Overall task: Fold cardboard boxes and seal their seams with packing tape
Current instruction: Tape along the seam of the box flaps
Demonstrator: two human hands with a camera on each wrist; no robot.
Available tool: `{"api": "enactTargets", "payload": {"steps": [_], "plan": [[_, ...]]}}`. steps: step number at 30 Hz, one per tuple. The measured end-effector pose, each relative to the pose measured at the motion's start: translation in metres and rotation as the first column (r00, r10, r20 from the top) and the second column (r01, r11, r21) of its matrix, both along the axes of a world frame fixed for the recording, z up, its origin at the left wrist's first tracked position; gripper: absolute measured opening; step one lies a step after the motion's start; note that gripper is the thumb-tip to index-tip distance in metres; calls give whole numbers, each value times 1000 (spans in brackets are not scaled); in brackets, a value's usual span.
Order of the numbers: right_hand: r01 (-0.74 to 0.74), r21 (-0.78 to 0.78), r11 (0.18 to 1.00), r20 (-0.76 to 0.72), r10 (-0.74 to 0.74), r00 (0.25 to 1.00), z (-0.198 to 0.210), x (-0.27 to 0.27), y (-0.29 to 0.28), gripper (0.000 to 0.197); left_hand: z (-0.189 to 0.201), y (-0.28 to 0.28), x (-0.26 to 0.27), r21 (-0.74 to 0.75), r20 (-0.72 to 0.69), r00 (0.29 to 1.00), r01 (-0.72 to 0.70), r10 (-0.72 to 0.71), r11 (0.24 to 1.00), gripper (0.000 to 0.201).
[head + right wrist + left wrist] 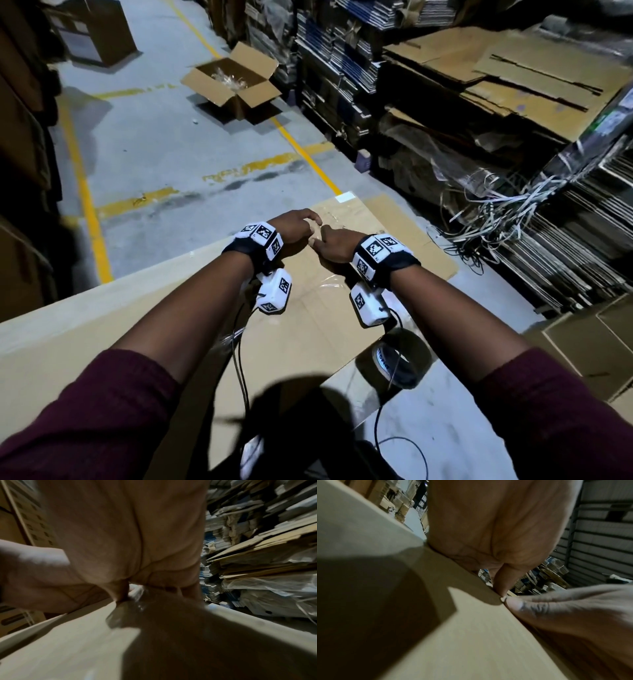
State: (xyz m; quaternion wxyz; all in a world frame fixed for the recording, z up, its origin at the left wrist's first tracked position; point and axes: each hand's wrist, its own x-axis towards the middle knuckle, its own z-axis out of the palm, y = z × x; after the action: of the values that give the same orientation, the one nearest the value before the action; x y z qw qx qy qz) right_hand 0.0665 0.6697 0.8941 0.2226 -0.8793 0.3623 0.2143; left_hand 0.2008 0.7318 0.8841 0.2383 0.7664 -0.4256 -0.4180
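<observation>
Warehouse floor | cardboard box (318, 308) long axis away | both hands' fingers pinching tape (137, 595)

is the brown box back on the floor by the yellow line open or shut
Open: the cardboard box has all four top flaps splayed outward, with crumpled clear plastic visible inside.

We see an open carton (233, 84) on the grey floor (154, 144), straddling a yellow floor line (301, 150). Right of the carton rise stacks of flattened cardboard (496, 72); nearer us, loose white strapping (507, 205) spills.
</observation>
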Motion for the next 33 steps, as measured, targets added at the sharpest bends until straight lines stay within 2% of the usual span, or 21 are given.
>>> {"api": "enactTargets", "payload": {"steps": [3, 9, 12, 14, 17, 20, 24, 28, 31, 33], "plan": [[11, 63, 998, -37, -9, 999, -7, -8, 0, 76, 6, -4, -4, 19, -1, 1000, 13, -13, 1000, 25], [-24, 55, 998, -17, 25, 1000, -9, -55, 20, 93, 13, -7, -11, 22, 84, 996, 39, -41, 999, 29], [-91, 60, 994, 61, 88, 994, -11, -100, 37, 122, 10, -3, -12, 0, 141, 990, 14, -14, 1000, 35], [-191, 34, 981, 71, 189, 979, -11, -131, 49, 143, 4, 4, -9, 22, 201, 979, -13, 9, 1000, 40], [-301, -50, 952, 93, 305, 948, -12, -160, 61, 159, -4, 15, -5, 135, 284, 959, -59, 18, 989, 65], [-348, -143, 926, 146, 368, 918, -19, -161, 69, 162, -4, 24, -5, 204, 381, 922, -13, -67, 979, 70], [-277, -183, 943, 234, 315, 920, -29, -146, 68, 163, -2, 31, -10, 194, 441, 895, -23, -66, 981, 69], [-211, -143, 967, 266, 243, 933, -28, -107, 67, 165, 6, 36, -20, 240, 573, 816, -77, -77, 968, 84], [-191, -107, 976, 254, 212, 944, -26, -83, 72, 163, 7, 40, -34, 228, 601, 797, -99, -60, 969, 73], [-230, -1, 973, 275, 222, 935, -20, -83, 66, 158, 6, 48, -47, 204, 646, 761, -100, -57, 974, 64]]}}
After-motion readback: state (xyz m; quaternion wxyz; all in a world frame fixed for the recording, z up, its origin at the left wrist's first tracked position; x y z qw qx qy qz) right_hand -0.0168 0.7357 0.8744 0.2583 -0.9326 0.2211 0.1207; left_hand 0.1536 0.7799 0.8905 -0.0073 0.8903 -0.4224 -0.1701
